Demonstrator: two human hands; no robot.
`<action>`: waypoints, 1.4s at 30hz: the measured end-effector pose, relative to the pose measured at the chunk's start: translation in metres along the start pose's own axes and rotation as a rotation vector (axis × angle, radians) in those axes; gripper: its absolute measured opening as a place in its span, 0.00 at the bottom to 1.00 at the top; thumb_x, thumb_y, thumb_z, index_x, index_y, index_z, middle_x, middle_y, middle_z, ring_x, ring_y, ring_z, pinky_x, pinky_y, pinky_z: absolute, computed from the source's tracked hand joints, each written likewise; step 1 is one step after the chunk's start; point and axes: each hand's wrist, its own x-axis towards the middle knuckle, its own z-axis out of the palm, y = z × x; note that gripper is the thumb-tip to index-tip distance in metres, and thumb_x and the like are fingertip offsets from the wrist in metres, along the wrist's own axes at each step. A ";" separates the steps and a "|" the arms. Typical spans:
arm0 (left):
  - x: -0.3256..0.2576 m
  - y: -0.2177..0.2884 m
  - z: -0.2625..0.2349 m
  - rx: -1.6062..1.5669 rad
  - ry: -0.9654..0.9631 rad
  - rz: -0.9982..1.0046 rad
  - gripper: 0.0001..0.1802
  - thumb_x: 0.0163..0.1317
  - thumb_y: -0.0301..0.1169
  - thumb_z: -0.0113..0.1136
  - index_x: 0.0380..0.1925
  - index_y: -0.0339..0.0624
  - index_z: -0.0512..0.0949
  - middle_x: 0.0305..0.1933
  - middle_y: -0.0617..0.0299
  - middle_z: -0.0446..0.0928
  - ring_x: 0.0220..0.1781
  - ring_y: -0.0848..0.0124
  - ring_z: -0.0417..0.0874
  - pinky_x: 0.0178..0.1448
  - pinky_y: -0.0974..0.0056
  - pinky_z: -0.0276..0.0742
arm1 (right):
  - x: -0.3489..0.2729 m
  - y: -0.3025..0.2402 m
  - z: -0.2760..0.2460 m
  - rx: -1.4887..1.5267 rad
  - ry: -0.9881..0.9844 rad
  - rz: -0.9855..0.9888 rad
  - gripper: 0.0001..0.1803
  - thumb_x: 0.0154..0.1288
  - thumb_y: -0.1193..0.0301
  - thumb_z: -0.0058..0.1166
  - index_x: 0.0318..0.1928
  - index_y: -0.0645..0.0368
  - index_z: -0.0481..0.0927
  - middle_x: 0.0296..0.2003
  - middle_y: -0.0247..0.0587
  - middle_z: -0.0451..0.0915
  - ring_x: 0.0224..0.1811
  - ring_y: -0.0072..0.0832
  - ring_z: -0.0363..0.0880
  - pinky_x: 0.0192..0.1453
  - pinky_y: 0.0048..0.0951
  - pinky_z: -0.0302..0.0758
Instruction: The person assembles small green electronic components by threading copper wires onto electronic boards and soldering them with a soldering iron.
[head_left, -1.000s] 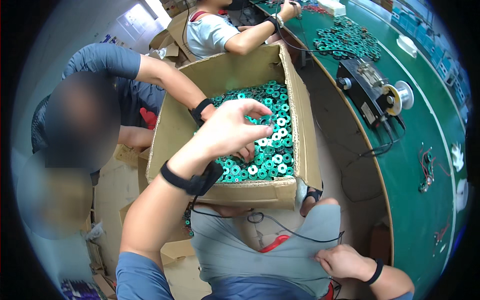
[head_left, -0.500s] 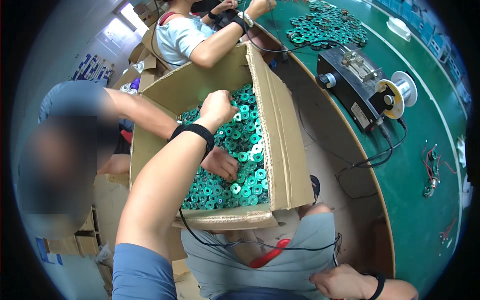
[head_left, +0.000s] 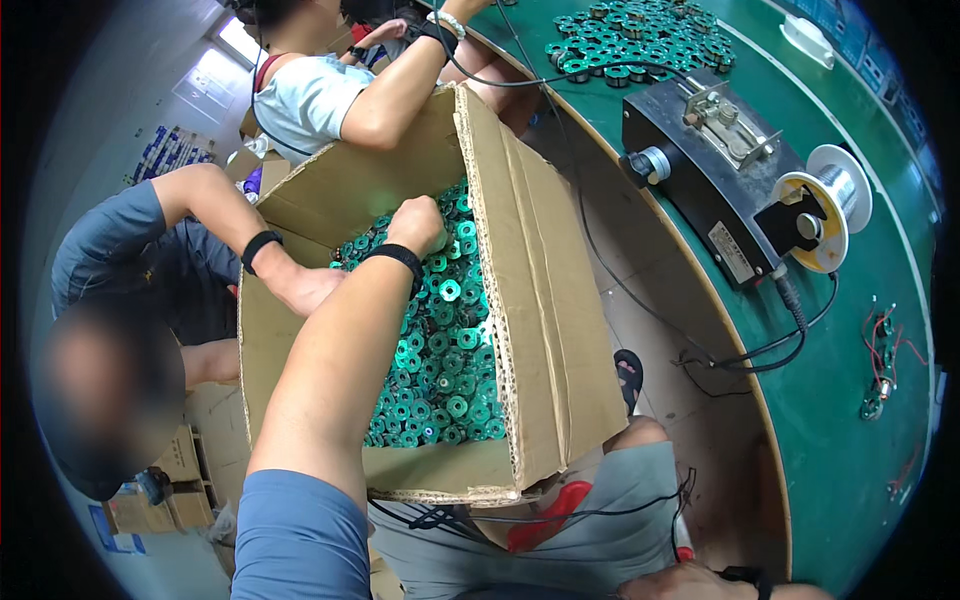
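My left hand (head_left: pixel 415 226), with a black wristband, reaches into an open cardboard box (head_left: pixel 535 300), its fingers curled over the far part of the heap inside. Whatever the fingers grip is hidden from view. The heap is made of small green ring-shaped circuit boards (head_left: pixel 455 380), each with a hole at its centre. At the lower edge, my right hand (head_left: pixel 680 582) rests by my right thigh, away from the box. It is partly cut off, and its fingers do not show clearly.
A co-worker's hand (head_left: pixel 312 288) is at the box's left side, partly behind my forearm. Another person (head_left: pixel 310 100) sits beyond the box. On the green table (head_left: pixel 800 400) are a black machine with a wire spool (head_left: pixel 848 190), a group of green boards (head_left: pixel 640 45) and red-wired parts (head_left: pixel 880 360). Black cables hang between.
The co-worker's hand has drawn back leftward from the heap. My left hand stays over the heap, its fingers more curled. The view has shifted, and my right hand sits lower in it.
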 end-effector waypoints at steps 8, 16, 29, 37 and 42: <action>0.002 0.006 -0.002 -0.017 -0.005 -0.076 0.27 0.47 0.40 0.82 0.45 0.37 0.85 0.53 0.44 0.83 0.58 0.50 0.83 0.62 0.54 0.80 | 0.000 0.005 0.000 0.057 -0.001 -0.009 0.06 0.60 0.76 0.52 0.26 0.58 0.72 0.20 0.48 0.74 0.21 0.47 0.77 0.25 0.44 0.72; -0.009 -0.014 -0.006 0.068 0.063 0.041 0.28 0.50 0.42 0.77 0.46 0.33 0.84 0.56 0.43 0.81 0.58 0.48 0.82 0.63 0.53 0.79 | -0.002 0.000 0.000 -0.004 0.003 -0.033 0.06 0.59 0.75 0.53 0.26 0.58 0.72 0.19 0.46 0.73 0.21 0.45 0.77 0.25 0.42 0.73; -0.345 -0.038 -0.160 -0.604 0.235 0.605 0.10 0.62 0.24 0.59 0.43 0.33 0.81 0.36 0.59 0.78 0.37 0.74 0.77 0.44 0.68 0.75 | -0.028 0.034 0.052 -0.156 -0.130 -0.103 0.07 0.67 0.70 0.51 0.33 0.60 0.75 0.24 0.54 0.80 0.28 0.55 0.81 0.30 0.54 0.77; -0.392 -0.026 -0.038 -0.862 0.239 0.559 0.09 0.66 0.21 0.57 0.44 0.32 0.81 0.38 0.62 0.77 0.39 0.76 0.75 0.44 0.71 0.73 | -0.023 0.024 0.034 -0.210 0.279 -0.264 0.10 0.70 0.68 0.52 0.32 0.60 0.77 0.23 0.54 0.79 0.29 0.54 0.81 0.32 0.53 0.76; -0.382 -0.011 -0.012 -0.883 0.479 0.568 0.12 0.74 0.30 0.53 0.43 0.31 0.81 0.37 0.58 0.78 0.40 0.67 0.76 0.47 0.64 0.73 | -0.070 -0.020 -0.019 -0.547 0.492 -0.103 0.06 0.67 0.69 0.54 0.41 0.54 0.81 0.31 0.46 0.82 0.33 0.48 0.82 0.35 0.47 0.78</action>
